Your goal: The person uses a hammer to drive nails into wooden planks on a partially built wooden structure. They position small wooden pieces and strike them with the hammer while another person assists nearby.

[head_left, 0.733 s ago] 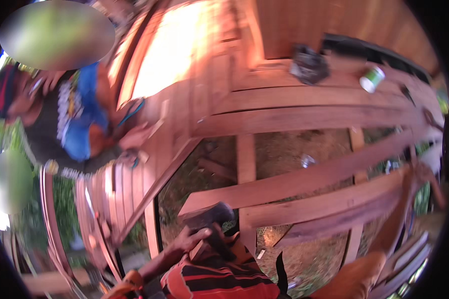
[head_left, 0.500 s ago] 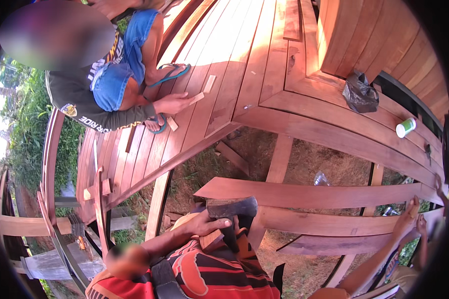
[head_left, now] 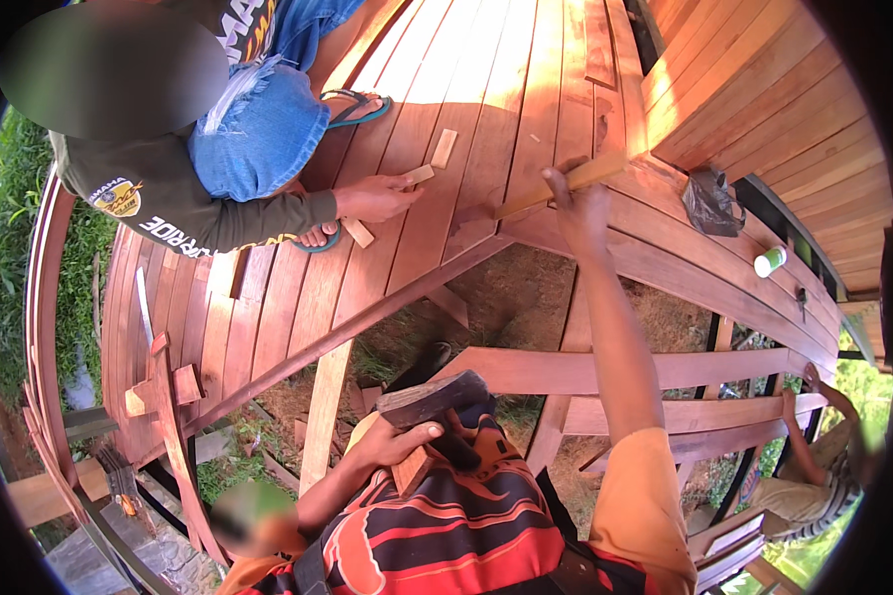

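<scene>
My left hand [head_left: 395,443] is closed at my chest, gripping a hammer [head_left: 429,398] with a dark, blocky head; a piece of pale wood, perhaps its handle, shows below the fingers. Stretched far forward, my right hand [head_left: 583,205] is blurred by motion and closed around a narrow wooden strip [head_left: 536,198]. The strip lies across or just above the corner where the deck boards [head_left: 476,169] meet. To the left, a crouching person's hand [head_left: 377,198] touches a small wood piece [head_left: 420,175], with another small block [head_left: 445,149] beyond it.
An open gap with bare ground [head_left: 506,297] lies below me, crossed by loose planks [head_left: 536,370]. A black plastic bag [head_left: 712,201] and a white-and-green container [head_left: 770,261] stand on the right boards. Another person [head_left: 824,466] holds the planks at far right. Crossed timbers [head_left: 169,397] rise at left.
My right arm has swung from the planks at right to the deck corner, now with a wooden strip in hand. The view has shifted, and the hammer stays in my left hand.
</scene>
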Demonstrator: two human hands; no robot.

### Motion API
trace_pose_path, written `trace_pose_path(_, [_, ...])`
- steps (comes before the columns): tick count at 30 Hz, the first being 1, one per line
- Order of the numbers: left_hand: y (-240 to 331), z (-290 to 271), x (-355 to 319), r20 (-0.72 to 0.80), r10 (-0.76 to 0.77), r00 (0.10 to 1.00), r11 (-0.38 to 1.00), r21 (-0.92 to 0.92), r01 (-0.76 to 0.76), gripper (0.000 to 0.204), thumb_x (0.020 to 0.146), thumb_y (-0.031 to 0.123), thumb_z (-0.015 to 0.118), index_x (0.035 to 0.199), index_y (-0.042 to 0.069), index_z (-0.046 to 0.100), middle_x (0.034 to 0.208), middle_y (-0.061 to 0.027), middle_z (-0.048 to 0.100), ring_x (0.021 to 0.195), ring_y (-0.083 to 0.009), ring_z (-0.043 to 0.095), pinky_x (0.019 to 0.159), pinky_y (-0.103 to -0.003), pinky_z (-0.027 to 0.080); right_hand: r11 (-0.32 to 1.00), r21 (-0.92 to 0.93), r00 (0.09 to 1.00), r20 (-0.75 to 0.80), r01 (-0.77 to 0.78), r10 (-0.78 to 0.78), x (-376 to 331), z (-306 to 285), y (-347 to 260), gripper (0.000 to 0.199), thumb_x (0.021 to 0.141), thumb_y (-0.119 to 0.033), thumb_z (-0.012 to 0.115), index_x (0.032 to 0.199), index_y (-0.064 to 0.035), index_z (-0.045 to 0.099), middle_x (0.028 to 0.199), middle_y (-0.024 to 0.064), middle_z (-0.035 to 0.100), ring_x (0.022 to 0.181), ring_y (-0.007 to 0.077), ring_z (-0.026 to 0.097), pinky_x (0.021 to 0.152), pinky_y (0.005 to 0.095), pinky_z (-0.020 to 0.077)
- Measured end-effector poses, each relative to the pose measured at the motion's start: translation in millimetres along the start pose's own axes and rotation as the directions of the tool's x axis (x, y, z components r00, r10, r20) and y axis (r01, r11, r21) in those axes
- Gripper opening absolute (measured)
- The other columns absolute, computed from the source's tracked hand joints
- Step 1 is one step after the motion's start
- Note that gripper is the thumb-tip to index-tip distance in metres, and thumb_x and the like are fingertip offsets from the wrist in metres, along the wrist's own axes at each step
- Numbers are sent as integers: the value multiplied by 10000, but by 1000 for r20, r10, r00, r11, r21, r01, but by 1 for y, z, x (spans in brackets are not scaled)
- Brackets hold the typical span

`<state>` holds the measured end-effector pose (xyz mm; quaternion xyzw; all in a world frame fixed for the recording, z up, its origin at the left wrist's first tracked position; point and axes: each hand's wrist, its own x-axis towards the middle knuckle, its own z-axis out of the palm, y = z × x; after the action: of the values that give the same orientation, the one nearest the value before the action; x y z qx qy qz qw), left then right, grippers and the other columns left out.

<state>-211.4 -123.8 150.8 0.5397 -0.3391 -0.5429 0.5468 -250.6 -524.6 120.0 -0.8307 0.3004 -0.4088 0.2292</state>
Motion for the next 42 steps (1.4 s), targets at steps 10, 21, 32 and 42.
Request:
trace_pose_path(10, [-18,-59,-25,-81,-59,995,986,-162,45,290,1000,233,601,1180,7,629,1071,-65,678,1026,-173,622,937,-340,488,928,215,952,93,-304,290,9,15,-16,257,934,-205,732,874,12,608,695,151,655,607,213,684,517,328,526])
trace_pose_path(21, [-11,-64,-12,-54,-43,998,985,-169,33,275,996,206,601,1175,-3,623,1075,-82,684,1038,-201,632,945,-362,497,915,-341,967,-56,217,-250,-6,45,15,277,943,-183,660,1129,6,579,1117,196,633,1014,324,653,866,456,531])
trace_pose_path(32, [0,-64,4,19,-36,999,996,-86,37,267,1004,205,607,1158,-12,629,1064,-85,690,1037,-190,640,942,-355,501,940,-341,950,291,-9,114,13,51,-10,237,853,-218,698,1026,-59,664,1047,166,698,1003,343,662,747,466,481])
trace_pose_path(42, [-9,-56,55,280,18,960,995,-97,9,279,1011,243,610,1157,6,635,1004,-63,693,991,-166,635,922,-345,499,617,354,711,352,-703,609,-228,-40,-100,491,1049,-326,542,1359,54,524,1244,130,634,1136,199,587,998,365,456])
